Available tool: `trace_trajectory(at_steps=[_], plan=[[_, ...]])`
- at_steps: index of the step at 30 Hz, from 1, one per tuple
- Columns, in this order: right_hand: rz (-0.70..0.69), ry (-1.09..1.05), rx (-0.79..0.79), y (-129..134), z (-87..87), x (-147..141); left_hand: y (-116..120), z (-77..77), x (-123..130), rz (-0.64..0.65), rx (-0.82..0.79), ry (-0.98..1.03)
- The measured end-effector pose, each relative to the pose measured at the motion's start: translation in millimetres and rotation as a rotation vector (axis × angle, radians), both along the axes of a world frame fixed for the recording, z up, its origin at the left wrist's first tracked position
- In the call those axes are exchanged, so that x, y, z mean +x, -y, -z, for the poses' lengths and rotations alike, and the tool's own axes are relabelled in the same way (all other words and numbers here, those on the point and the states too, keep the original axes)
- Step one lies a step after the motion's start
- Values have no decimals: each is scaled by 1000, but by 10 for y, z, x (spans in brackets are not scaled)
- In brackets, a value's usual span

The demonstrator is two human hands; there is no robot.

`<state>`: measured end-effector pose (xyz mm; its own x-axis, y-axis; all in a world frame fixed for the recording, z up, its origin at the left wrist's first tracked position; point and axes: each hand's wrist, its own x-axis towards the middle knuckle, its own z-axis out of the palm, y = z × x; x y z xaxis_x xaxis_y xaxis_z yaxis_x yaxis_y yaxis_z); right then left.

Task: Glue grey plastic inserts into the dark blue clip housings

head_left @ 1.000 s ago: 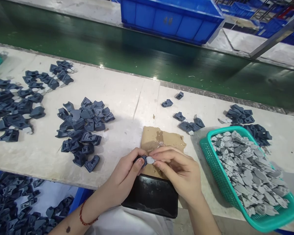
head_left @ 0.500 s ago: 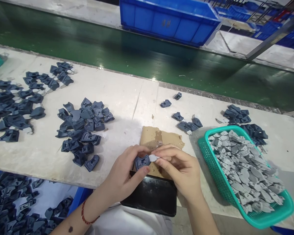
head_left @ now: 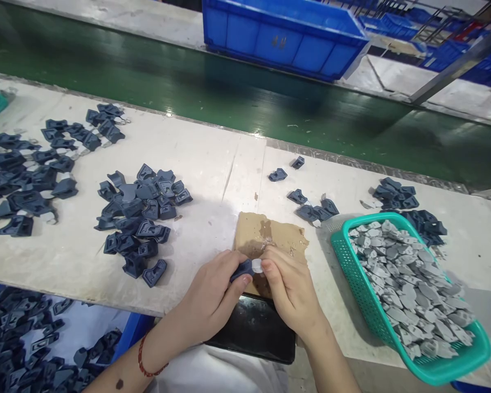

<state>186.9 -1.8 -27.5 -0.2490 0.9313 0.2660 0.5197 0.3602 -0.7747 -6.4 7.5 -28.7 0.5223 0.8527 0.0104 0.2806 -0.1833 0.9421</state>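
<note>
My left hand (head_left: pixel 213 292) is closed round a dark blue plastic part (head_left: pixel 242 268), with thumb and fingers on its sides. A small light grey plastic piece (head_left: pixel 256 266) meets the right end of that part. My right hand (head_left: pixel 288 281) pinches the grey piece between thumb and bent fingers, which partly hide it. Both hands are above a brown cardboard piece (head_left: pixel 249 229) with wet-looking stains. Below them lies a black, phone-like slab (head_left: pixel 253 330) with a glossy face.
A green basket (head_left: pixel 362 297) of light grey pieces stands at the right. Dark blue parts (head_left: pixel 131 210) are heaped on the white table (head_left: pixel 200 158), with more in a blue bin (head_left: pixel 133 333) lower left. Beyond runs a green belt (head_left: pixel 147 82) with a blue crate (head_left: pixel 286 41) behind it.
My right fingers have curled tighter over the grey piece. The dark blue part has turned, so its recessed face no longer shows.
</note>
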Motion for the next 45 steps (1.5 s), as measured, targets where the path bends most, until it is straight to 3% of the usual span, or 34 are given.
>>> trace_trajectory(at_steps=[15, 21, 23, 27, 29, 33, 37, 42, 45], plan=[[-9, 86, -20, -44, -32, -45, 20, 57, 31, -14, 41, -29], [14, -92, -188, -52, -43, 36, 17, 56, 58, -61, 65, -6], [120, -160, -229, -65, -45, 100, 27, 75, 50, -108, 94, 40], [538, -207, -186, -174, -15, 259, 25, 100, 33, -159, 127, 54], [669, -185, -192, -247, 19, 323, 9, 101, 43, -152, 143, 25], [743, -107, -212, -295, 61, 353, -10, 99, 89, -159, 228, 30], [793, -44, -162, -144, -80, 355, 32, 22, 7, -221, 351, -13], [1013, 242, -26, 149, -344, 735, 103, -115, -510, -374, 592, -341], [1001, 519, -244, 274, -334, 1064, 123, -64, -876, -448, 639, -556]])
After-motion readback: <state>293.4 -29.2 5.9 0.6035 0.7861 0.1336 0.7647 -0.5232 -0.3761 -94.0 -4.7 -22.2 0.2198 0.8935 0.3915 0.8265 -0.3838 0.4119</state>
